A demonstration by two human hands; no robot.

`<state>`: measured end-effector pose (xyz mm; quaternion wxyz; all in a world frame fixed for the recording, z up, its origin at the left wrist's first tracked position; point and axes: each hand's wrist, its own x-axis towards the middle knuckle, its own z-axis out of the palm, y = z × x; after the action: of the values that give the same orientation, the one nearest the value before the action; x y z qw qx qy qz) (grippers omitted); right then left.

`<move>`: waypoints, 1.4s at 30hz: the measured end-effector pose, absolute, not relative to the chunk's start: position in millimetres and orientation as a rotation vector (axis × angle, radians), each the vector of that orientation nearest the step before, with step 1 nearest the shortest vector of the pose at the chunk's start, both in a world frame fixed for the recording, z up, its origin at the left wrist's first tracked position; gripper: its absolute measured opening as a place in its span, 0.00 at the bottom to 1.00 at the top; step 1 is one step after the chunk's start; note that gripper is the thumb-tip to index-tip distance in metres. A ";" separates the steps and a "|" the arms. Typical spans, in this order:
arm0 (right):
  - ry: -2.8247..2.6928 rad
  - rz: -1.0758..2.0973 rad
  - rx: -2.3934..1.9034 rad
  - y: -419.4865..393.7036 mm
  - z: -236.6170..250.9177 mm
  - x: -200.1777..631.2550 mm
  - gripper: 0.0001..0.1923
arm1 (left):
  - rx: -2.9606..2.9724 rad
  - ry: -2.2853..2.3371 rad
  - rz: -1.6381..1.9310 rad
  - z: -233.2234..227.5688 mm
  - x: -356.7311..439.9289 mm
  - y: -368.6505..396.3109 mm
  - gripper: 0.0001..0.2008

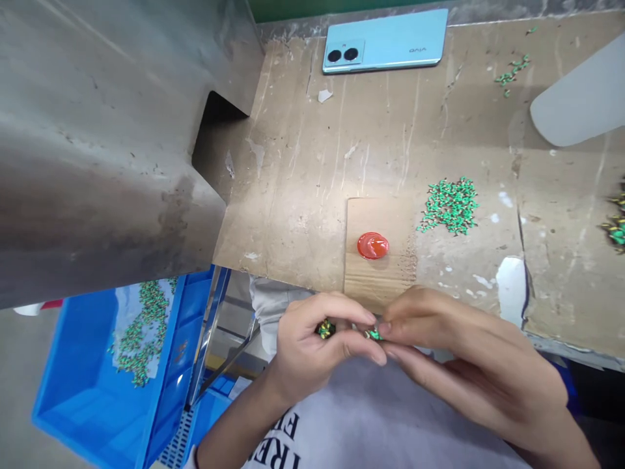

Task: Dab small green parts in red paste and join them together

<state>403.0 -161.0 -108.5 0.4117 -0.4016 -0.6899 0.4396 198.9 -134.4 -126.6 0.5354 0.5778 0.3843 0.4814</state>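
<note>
Just past the table's near edge, my left hand (312, 339) is curled round a cluster of small dark parts with yellow-green ends (325, 329). Its thumb and forefinger reach toward my right hand (469, 352), whose thumb and fingers pinch a small green part (374, 333) between the two hands. The fingertips of both hands nearly meet there, partly hiding that part. Beyond them, a small red dish (373, 245) with a glossy surface sits on a cardboard square (381, 212). To its right lies a loose pile of small green parts (452, 205).
A large metal housing (107, 130) stands on the left. Below it, a blue bin (88, 365) holds many green parts. A light-blue phone (390, 39) lies at the back. More green parts (512, 70) are scattered near a white rounded object (581, 98).
</note>
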 end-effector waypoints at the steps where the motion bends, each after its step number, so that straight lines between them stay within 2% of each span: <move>1: -1.766 1.047 -1.006 -160.7 -110.1 403.5 0.13 | 1.423 0.927 1.132 -124.1 197.6 -133.6 0.11; 8: -1.844 0.745 -1.059 -159.0 -116.9 402.7 0.18 | 1.544 0.998 0.988 -108.0 193.6 -132.1 0.05; 14: -1.878 0.878 -1.091 -168.4 -123.7 406.9 0.24 | 1.443 1.013 0.947 -107.7 194.9 -137.2 0.08; 20: -1.830 0.847 -1.143 -165.5 -121.2 397.8 0.14 | 1.513 1.125 0.943 -107.7 197.8 -138.0 0.09; 26: -1.970 0.604 -1.033 -160.9 -126.3 395.0 0.13 | 1.513 1.101 0.936 -108.5 198.3 -138.4 0.11; 42: -1.879 0.720 -1.046 -160.0 -123.4 388.9 0.09 | 1.447 1.130 0.976 -112.7 202.1 -136.4 0.07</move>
<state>388.9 -160.0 -123.4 0.4233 -0.4179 -0.7506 0.2877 202.1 -136.4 -112.7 0.5065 0.6000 0.4686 0.4049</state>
